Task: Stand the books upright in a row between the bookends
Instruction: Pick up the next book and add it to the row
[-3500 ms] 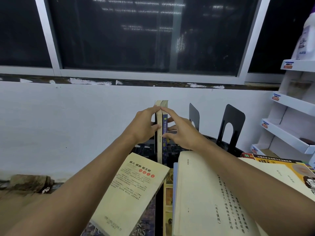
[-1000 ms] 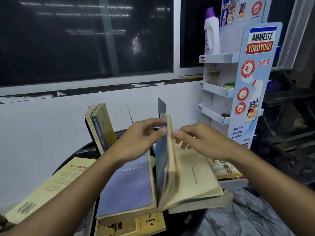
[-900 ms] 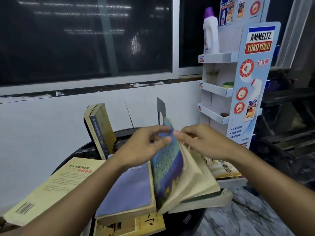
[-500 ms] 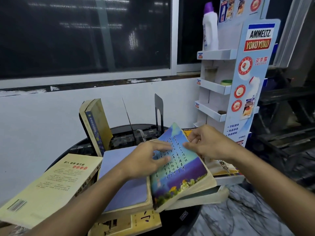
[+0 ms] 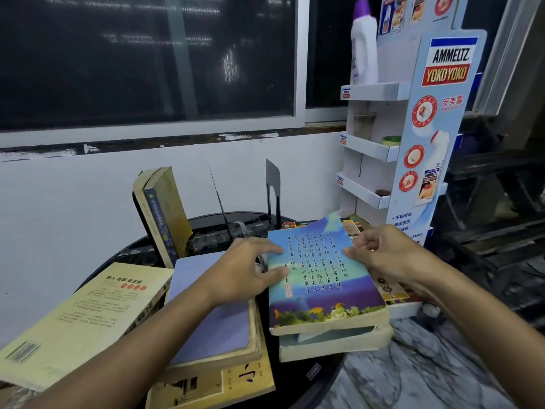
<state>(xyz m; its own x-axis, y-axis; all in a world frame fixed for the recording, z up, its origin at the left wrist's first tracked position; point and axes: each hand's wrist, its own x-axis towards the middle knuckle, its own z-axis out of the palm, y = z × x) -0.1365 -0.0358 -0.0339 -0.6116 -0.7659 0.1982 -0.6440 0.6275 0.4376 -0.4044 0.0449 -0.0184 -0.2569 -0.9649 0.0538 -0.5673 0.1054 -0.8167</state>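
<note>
A blue-covered book [image 5: 320, 278] with columns of script lies flat on a stack at the right of the round black table [image 5: 118, 255]. My left hand [image 5: 247, 270] grips its left edge and my right hand [image 5: 383, 252] grips its upper right edge. Two yellowed books [image 5: 160, 211] stand leaning at the back left. Behind the blue book stands a black bookend [image 5: 272, 184], with a thin black bookend [image 5: 218, 199] edge-on to its left. A lavender book [image 5: 212, 314] lies flat under my left forearm. A cream book [image 5: 79, 323] lies at the front left.
A white cardboard display shelf [image 5: 374, 149] stands right of the table, with a white bottle [image 5: 364, 45] on its top tier. A white wall and dark window lie behind. More flat books [image 5: 392, 290] lie under my right wrist. Marbled floor [image 5: 413, 364] shows at lower right.
The blue book was standing on edge, half open between my hands, a second ago. It has since been laid flat, cover up, on the right stack. Both hands followed it down.
</note>
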